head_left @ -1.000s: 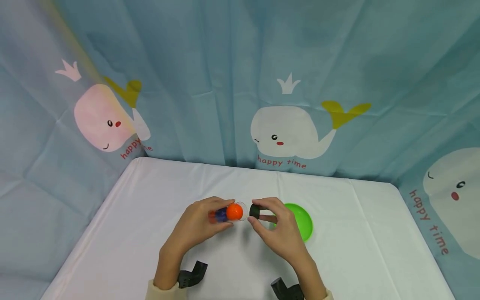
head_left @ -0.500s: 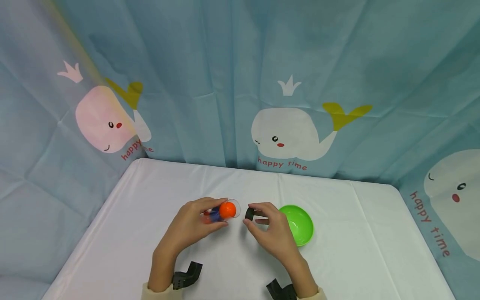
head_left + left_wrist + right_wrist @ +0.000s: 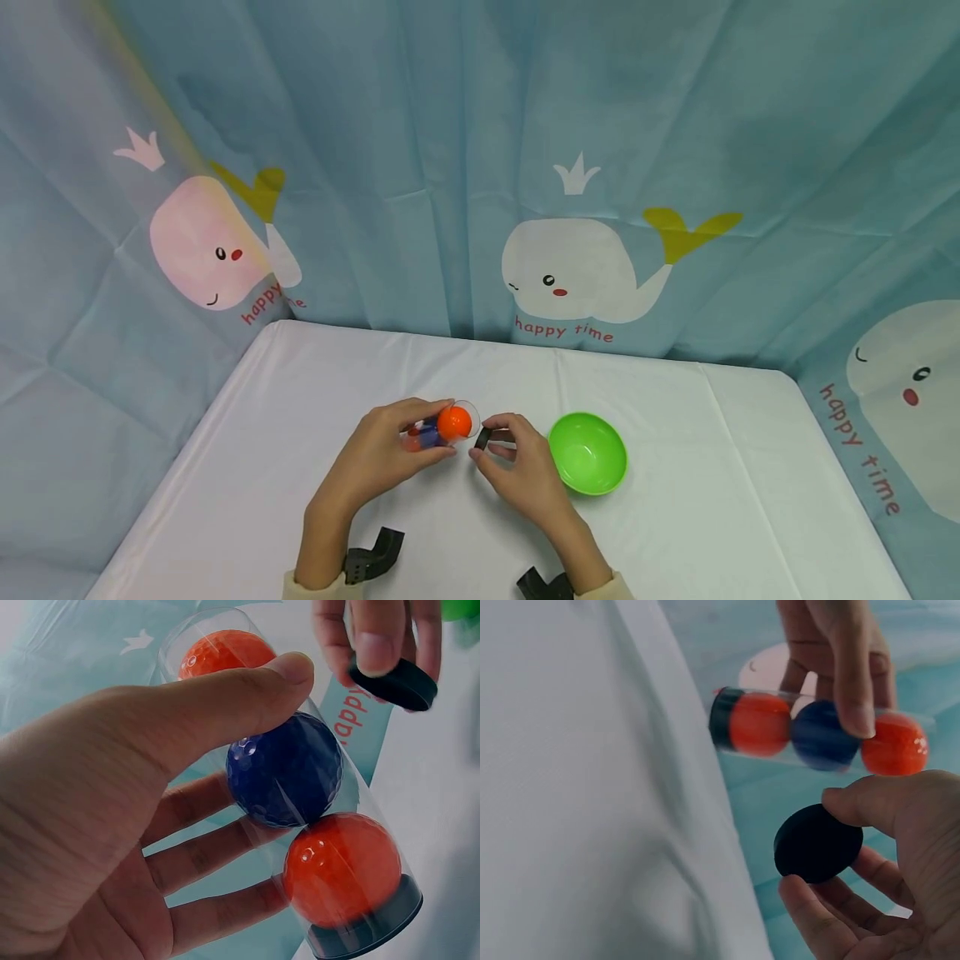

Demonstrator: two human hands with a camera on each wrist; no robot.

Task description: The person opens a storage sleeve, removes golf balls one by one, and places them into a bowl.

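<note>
My left hand (image 3: 382,444) pinches the clear tube (image 3: 289,771) of balls (image 3: 343,868) by its sides above the bench (image 3: 712,467), I think to leave its open end free, and my right hand (image 3: 519,467) pinches the black lid (image 3: 819,844) near that end.

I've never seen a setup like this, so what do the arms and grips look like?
They're a person's: the left grip and right grip are ungloved. Both sleeves are cream, and a black, bent device sits at each wrist; no cables show.
</note>
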